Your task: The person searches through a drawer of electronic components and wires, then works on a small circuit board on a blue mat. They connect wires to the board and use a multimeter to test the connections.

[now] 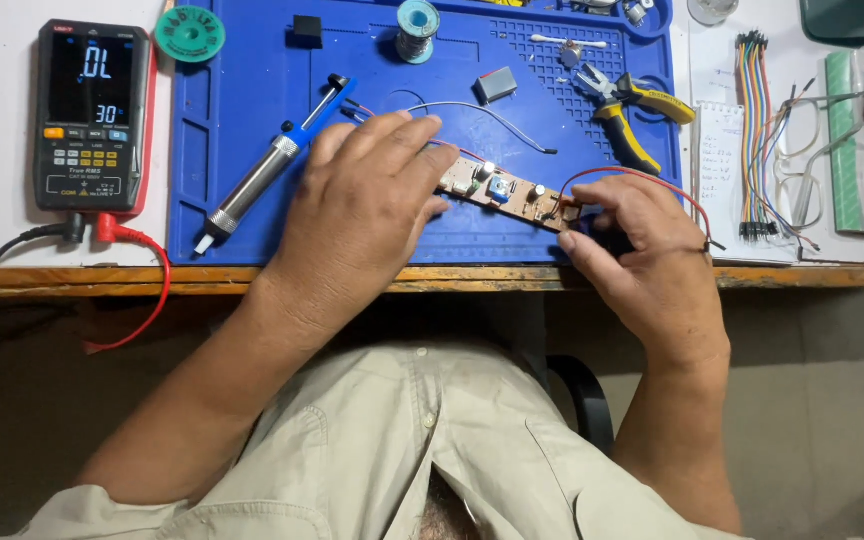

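Note:
A narrow tan circuit board with small components lies on a blue work mat. My left hand rests flat on the board's left end, fingers spread and pressing it down. At the board's right end my right hand pinches something small and dark, where a red wire loops away toward the right. A thin white wire curves over the mat just beyond my left fingers.
A desoldering pump lies left of my hand. A multimeter with red and black leads sits at the far left. Yellow-handled pliers, a solder spool, a ribbon of jumper wires and spectacles lie beyond and right.

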